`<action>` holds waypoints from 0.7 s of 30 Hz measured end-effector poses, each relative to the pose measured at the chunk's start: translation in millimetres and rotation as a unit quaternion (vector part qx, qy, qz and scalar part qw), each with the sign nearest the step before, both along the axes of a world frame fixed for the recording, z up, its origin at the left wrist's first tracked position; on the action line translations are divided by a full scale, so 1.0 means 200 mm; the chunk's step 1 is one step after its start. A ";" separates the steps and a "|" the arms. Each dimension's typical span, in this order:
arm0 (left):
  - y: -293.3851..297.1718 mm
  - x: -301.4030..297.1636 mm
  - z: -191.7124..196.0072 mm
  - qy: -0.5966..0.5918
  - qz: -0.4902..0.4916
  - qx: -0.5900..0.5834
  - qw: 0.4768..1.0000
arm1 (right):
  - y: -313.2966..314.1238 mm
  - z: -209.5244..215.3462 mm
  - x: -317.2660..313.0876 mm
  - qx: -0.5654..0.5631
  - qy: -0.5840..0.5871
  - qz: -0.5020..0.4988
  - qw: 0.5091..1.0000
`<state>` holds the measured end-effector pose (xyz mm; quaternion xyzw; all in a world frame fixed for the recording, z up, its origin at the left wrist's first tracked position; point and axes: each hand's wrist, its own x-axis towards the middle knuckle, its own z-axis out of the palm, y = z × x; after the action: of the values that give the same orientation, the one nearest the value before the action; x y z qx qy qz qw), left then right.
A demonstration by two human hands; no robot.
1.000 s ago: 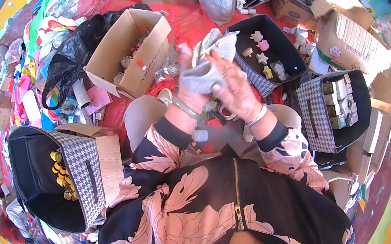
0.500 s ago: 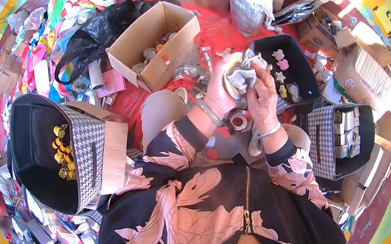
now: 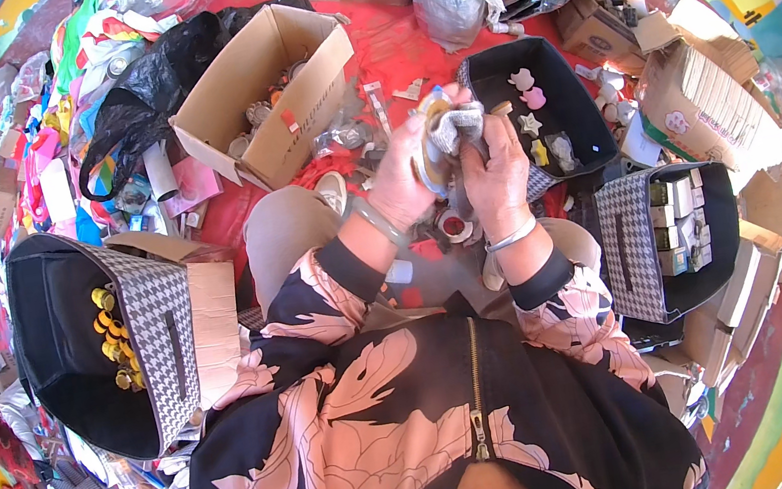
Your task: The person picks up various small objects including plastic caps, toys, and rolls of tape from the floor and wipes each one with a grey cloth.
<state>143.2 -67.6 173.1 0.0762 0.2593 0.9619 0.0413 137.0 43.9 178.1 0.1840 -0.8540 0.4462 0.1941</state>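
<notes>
My left hand (image 3: 401,177) is closed round the edge of a round, yellowish thing with a bluish rim (image 3: 431,152), partly hidden by my fingers and too blurred to name more exactly. My right hand (image 3: 499,176) pinches a grey cloth (image 3: 460,128) that is bunched up against the round thing. Both hands are held close together in front of my chest. Just beyond the right hand is a black-lined houndstooth box (image 3: 588,139) with small white, pink and yellow shaped pieces in it. Beneath the hands lies a small round item with a dark red centre (image 3: 453,226).
An open cardboard box (image 3: 304,136) holding glassy items stands ahead. A houndstooth bin (image 3: 186,346) with yellow-and-black items lies at left; another (image 3: 631,254) with small boxes is at right. A black plastic bag (image 3: 148,94) and heaped goods crowd the far left.
My hands have moved slightly down and left in the picture. The cloth is bunched smaller, and more of the round thing shows. The whole view has shifted a little.
</notes>
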 end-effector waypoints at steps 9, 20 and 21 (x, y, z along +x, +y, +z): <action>0.01 0.01 -0.05 -0.014 -0.103 0.064 0.992 | -0.06 0.02 0.04 -0.050 0.106 0.042 0.992; 0.03 0.04 -0.04 0.011 -0.040 -0.088 0.995 | -0.11 -0.02 0.02 -0.479 -0.195 0.100 0.850; 0.02 0.04 -0.06 -0.001 -0.034 -0.051 0.998 | -0.09 -0.04 0.02 -0.410 -0.169 0.151 0.883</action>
<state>150.9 -63.9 161.1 0.0818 0.3053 0.9455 0.0784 141.1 26.4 170.0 0.1367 -0.5763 0.8049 0.0349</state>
